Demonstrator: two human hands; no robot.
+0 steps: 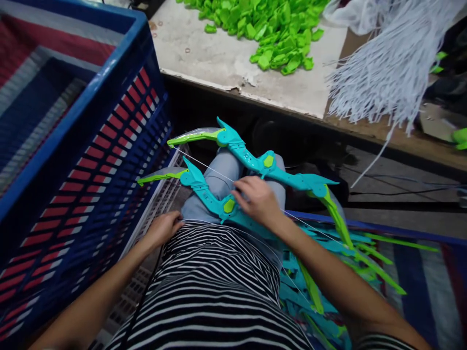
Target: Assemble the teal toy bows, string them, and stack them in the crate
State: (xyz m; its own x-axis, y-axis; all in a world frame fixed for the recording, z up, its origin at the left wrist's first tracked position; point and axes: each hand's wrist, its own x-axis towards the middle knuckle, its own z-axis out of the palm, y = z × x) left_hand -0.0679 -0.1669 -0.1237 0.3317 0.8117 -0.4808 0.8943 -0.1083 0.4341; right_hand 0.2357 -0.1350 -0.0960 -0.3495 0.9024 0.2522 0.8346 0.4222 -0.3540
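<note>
Right fingers [246, 183] beside nearer bow [228, 206]

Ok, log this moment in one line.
left hand: by striped shirt | right hand: at string of far toy bow, grip unclear | near toy bow: across lap | table: green pieces, white cords

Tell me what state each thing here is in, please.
Far toy bow: across the knees, string looking taut.
Near toy bow: nearer the shirt, string partly hidden.
Right hand: curled at the far string; grip unclear.
Left hand: curled beside the shirt; grip unclear.
Green pieces: loose, heaped on the table.
White cords: bunched, one dangling past the table edge.
Blue crate: open-topped, lined with striped sheet.
Other bow parts: piled up.
</note>
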